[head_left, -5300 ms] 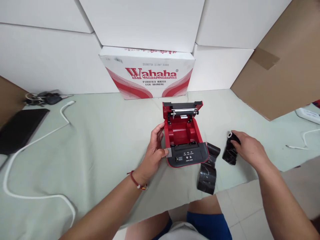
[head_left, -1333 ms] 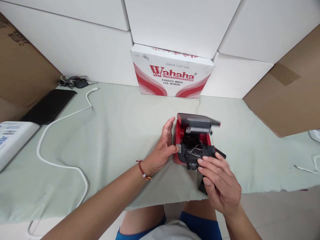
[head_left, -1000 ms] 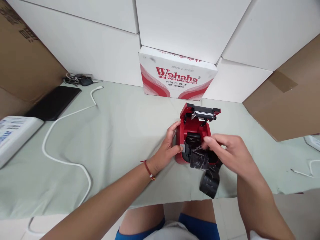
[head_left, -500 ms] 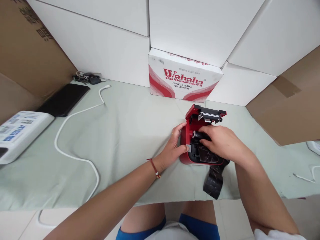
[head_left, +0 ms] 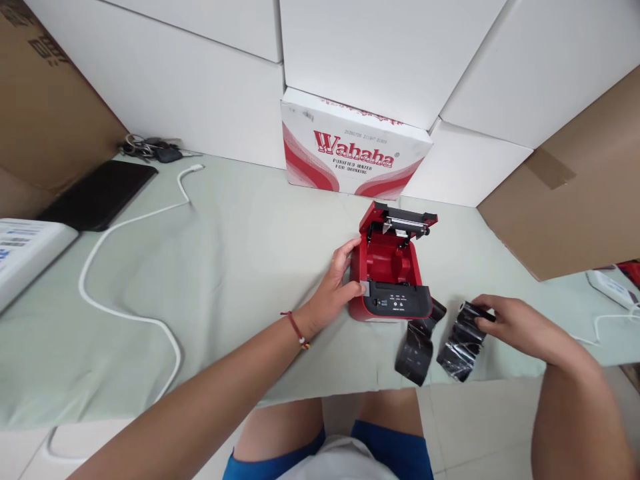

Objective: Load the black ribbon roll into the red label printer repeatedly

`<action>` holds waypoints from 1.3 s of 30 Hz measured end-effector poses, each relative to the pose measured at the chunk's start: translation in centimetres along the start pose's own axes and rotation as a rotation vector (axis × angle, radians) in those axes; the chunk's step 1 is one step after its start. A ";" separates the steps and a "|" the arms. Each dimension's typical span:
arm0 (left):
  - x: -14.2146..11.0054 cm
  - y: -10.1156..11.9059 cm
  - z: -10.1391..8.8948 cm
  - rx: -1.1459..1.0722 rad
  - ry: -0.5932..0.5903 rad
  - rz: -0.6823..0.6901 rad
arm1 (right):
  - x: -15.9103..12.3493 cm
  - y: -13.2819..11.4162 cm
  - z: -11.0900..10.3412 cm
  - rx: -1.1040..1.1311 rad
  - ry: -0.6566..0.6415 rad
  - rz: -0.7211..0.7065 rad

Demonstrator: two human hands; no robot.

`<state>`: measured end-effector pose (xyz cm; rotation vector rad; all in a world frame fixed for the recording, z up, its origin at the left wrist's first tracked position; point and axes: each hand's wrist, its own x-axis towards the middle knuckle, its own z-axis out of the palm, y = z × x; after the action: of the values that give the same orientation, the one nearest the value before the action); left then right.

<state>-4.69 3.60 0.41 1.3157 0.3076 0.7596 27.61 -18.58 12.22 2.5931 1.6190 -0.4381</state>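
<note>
A red label printer [head_left: 395,303] sits on the cloth with its lid raised, and its red inner bay is bare. My left hand [head_left: 336,290] is closed around the printer's left side, thumb at the front corner by a grey tab. Off to the printer's right, my right hand [head_left: 505,323] grips a black label roll [head_left: 467,327] by its upper end. A glossy black strip hangs down from that roll. Another curled black strip [head_left: 416,353] lies at the printer's front right corner. I cannot tell whether the two strips join.
Behind the printer a Wahaha carton [head_left: 355,143] leans against white boxes [head_left: 390,53]. Cardboard stands on the left [head_left: 50,100] and right [head_left: 560,213]. Keys [head_left: 155,148], a black flat slab [head_left: 100,193], a white device [head_left: 30,257] and a white cable [head_left: 145,320] lie to the left.
My right hand has lifted the black label roll out of the printer's bay and moved it right, towards the table's front. My left hand still holds the printer.
</note>
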 end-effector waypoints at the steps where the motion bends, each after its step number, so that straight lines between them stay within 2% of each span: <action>1: 0.0 0.0 0.0 -0.007 0.001 -0.002 | 0.2 -0.4 0.7 0.007 0.005 0.009; 6: 0.1 0.2 0.0 -0.016 -0.005 -0.001 | 0.7 -4.5 3.5 0.185 0.086 -0.070; 9: 0.1 0.3 0.1 -0.016 0.001 -0.002 | 1.1 -6.8 4.6 0.157 0.080 -0.140; 11: 0.0 0.4 0.1 -0.008 0.004 -0.005 | 1.1 -7.5 4.6 0.116 0.047 -0.177; 13: 0.0 0.4 0.1 0.005 0.007 -0.010 | 0.4 -7.7 3.4 0.154 -0.038 -0.266; 16: -0.1 0.6 0.1 0.018 0.010 -0.018 | -1.5 -7.8 -0.3 0.261 -0.199 -0.468; 19: -0.1 0.8 0.2 0.016 0.023 -0.028 | -2.7 -9.1 -4.4 0.307 -0.187 -0.590; 22: 0.0 1.0 0.3 0.002 0.030 -0.050 | -1.6 -12.1 -6.1 0.318 -0.036 -0.562; 24: 0.0 1.2 0.4 0.002 0.030 -0.058 | 0.1 -14.7 -5.7 0.223 0.074 -0.482; 26: 0.0 1.4 0.4 0.013 0.030 -0.059 | 2.0 -17.2 -4.9 0.044 0.130 -0.384; 29: -0.1 1.6 0.4 0.031 0.031 -0.055 | 4.2 -20.1 -3.9 -0.211 0.053 -0.274; 32: 0.0 1.5 0.4 0.040 0.032 -0.041 | 5.7 -21.5 -3.7 -0.309 -0.064 -0.258; 39: 0.2 0.5 0.1 0.051 0.021 -0.013 | 8.3 -20.9 -2.6 -0.280 -0.114 -0.313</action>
<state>-4.63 3.71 0.99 1.3536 0.3543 0.7598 13.03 -1.44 14.70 2.0876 1.8963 -0.3371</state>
